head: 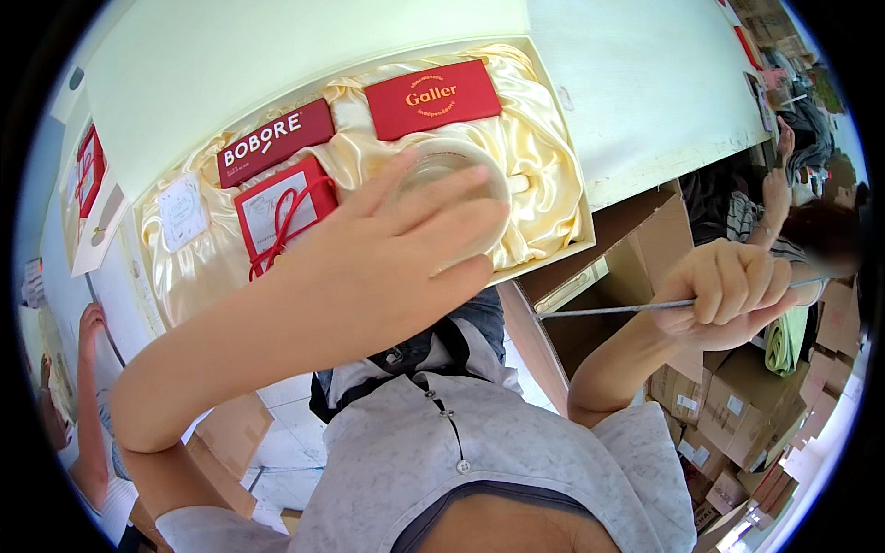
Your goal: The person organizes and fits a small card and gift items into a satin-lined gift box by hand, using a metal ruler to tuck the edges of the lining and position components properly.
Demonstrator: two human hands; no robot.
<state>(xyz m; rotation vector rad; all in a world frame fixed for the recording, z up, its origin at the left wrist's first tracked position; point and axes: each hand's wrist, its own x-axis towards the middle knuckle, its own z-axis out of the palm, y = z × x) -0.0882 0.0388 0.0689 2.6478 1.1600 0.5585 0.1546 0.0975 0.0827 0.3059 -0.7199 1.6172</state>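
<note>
A cream gift box (588, 231) lined with pale yellow satin (546, 145) lies open in front of me. My left hand (408, 242) spreads over a round, pale bowl-like container (501, 176) in the box, with the thumb at the near rim and the fingers across the top. The hand hides much of it. Around it lie a red Galler box (432, 100), a dark red BOBORE box (276, 142), a red box tied with red cord (283, 214) and a small white packet (183, 211). My right hand (722, 294) is closed around a thin grey cord or rod (608, 310), off the box's right side.
An open cardboard carton (664, 235) stands below the white table (643, 90) at right. Stacked cartons (740, 401) fill the lower right. A co-worker's arm (778, 193) shows at right, another person's arm (90, 387) at left. Another gift box (104, 228) stands at far left.
</note>
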